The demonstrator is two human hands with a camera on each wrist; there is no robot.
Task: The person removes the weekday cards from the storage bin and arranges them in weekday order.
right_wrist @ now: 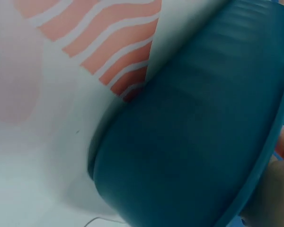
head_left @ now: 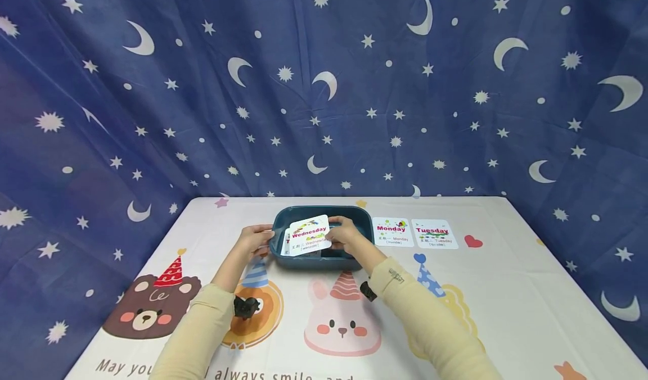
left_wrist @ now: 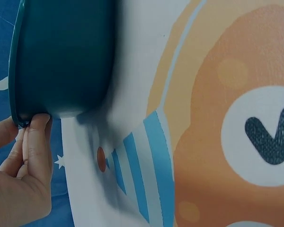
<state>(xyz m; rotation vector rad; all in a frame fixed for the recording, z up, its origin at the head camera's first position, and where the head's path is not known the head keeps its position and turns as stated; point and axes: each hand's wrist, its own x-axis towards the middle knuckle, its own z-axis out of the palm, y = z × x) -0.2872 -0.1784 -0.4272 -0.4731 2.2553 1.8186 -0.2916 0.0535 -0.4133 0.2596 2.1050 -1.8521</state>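
Note:
A dark teal plastic basin (head_left: 316,263) stands on the table near its back edge. My left hand (head_left: 255,239) grips the basin's left rim, thumb and fingers on either side of it; in the left wrist view the same hand (left_wrist: 26,165) pinches that rim. Over the basin, my right hand (head_left: 346,235) holds a white "Wednesday" card (head_left: 310,236) by its right edge, the card tilted. Behind that card, another card (head_left: 286,245) shows only its left edge inside the basin. In the right wrist view the basin wall (right_wrist: 189,123) hides most of the right hand (right_wrist: 279,179).
Right of the basin lie a "Monday" card (head_left: 392,233) and a "Tuesday" card (head_left: 434,234), side by side and face up. A white cloth with cartoon animals (head_left: 526,312) covers the table. A blue curtain with moons and stars (head_left: 354,87) hangs behind.

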